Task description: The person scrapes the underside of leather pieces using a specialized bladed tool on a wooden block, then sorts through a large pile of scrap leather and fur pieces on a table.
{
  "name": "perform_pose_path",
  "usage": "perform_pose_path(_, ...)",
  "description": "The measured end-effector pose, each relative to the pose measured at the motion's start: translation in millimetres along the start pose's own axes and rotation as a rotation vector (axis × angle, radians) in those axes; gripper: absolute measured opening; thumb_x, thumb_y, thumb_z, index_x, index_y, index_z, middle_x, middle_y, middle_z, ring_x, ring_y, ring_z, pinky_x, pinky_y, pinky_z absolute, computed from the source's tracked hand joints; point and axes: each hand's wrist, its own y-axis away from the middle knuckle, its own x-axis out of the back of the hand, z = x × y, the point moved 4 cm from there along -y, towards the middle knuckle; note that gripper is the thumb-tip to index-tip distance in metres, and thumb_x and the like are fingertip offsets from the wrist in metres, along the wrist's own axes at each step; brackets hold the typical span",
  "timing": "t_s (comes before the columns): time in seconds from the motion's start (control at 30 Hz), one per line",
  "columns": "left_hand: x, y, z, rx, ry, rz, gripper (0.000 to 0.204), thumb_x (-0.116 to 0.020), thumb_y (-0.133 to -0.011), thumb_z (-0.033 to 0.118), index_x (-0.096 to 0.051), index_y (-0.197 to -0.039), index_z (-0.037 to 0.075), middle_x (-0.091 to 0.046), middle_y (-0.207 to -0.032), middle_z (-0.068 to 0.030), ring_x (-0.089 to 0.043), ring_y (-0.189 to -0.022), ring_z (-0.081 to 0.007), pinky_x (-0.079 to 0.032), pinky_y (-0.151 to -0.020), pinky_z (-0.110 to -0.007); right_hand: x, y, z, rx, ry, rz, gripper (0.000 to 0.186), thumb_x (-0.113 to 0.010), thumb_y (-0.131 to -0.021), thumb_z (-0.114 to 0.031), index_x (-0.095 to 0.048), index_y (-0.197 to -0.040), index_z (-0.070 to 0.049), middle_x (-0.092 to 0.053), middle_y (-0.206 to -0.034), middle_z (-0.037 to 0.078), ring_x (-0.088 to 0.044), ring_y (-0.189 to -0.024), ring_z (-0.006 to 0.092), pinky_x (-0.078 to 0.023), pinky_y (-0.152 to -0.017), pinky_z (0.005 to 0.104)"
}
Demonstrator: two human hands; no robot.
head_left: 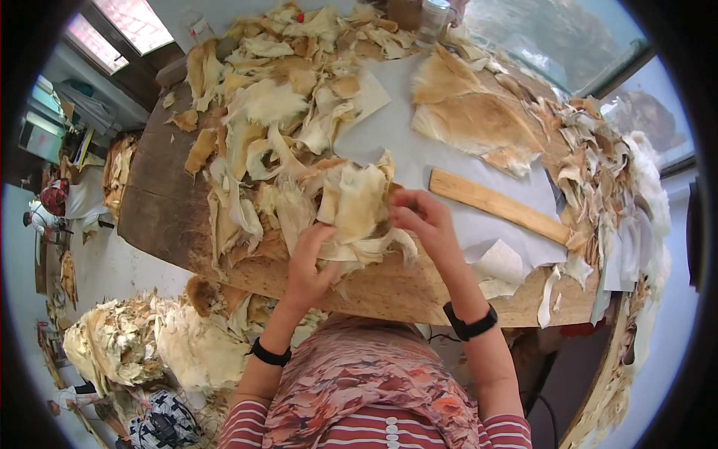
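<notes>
A cream and tan piece of fur hide (355, 198) is raised over a heap of scraps near the table's front edge. My left hand (308, 262) grips its lower left side, fingers bent over the edge and thumb below. At its right edge my right hand (422, 217) is closed in a pinch; the fingertips meet the hide's border, partly hidden. Beneath and left of the hands lie curled, ragged hide scraps (239, 206). To the right, a flat wooden slat (497, 204) lies slanted on white sheets (464, 232).
A large tan hide (475, 112) lies beyond the slat. Strips of hide (594, 161) pile along the right edge by the window. The wooden table (161, 194) shows bare wood at left. A jar (434, 19) stands at the back. Bundled hides (191, 344) sit below left.
</notes>
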Motion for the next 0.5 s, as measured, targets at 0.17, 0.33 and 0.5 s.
perform_pose_path(0.17, 0.8, 4.4, -11.5, 0.067, -0.058, 0.095, 0.05, -0.055, -0.071, -0.003, -0.053, -0.12, 0.0, -0.054, -0.122, -0.0172, -0.053, -0.113, -0.0339, -0.041, -0.099, -0.036, -34.4, -27.1, 8.0, -0.065, 0.361, -0.077, 0.028, -0.068, -0.084, -0.015, -0.062, -0.108, -0.001, -0.066, -0.085, 0.005, -0.061, -0.075, 0.0083, -0.048, -0.068, 0.0233)
perform_pose_path(0.33, 2.0, 10.8, -12.9, -0.004, -0.163, 0.066, 0.051, -0.056, -0.072, -0.007, -0.053, -0.122, 0.001, -0.052, -0.126, -0.0184, -0.052, -0.115, -0.0368, -0.043, -0.098, -0.041, -19.4, -22.8, 23.3, -0.222, -0.066, -0.156, 0.017, -0.068, -0.085, -0.015, -0.066, -0.097, -0.004, -0.063, -0.08, -0.001, -0.057, -0.072, 0.0067, -0.046, -0.067, 0.0225)
perform_pose_path(0.5, 13.2, 16.4, -13.6, -0.005, -0.246, 0.105, 0.049, -0.055, -0.074, -0.007, -0.054, -0.123, 0.0, -0.052, -0.129, -0.018, -0.052, -0.116, -0.0352, -0.043, -0.097, -0.04, -4.6, -1.5, -10.8, -0.115, -0.39, -0.025, 0.007, -0.063, -0.09, -0.012, -0.064, -0.091, -0.005, -0.061, -0.102, 0.002, -0.057, -0.098, 0.0082, -0.043, -0.084, 0.0222)
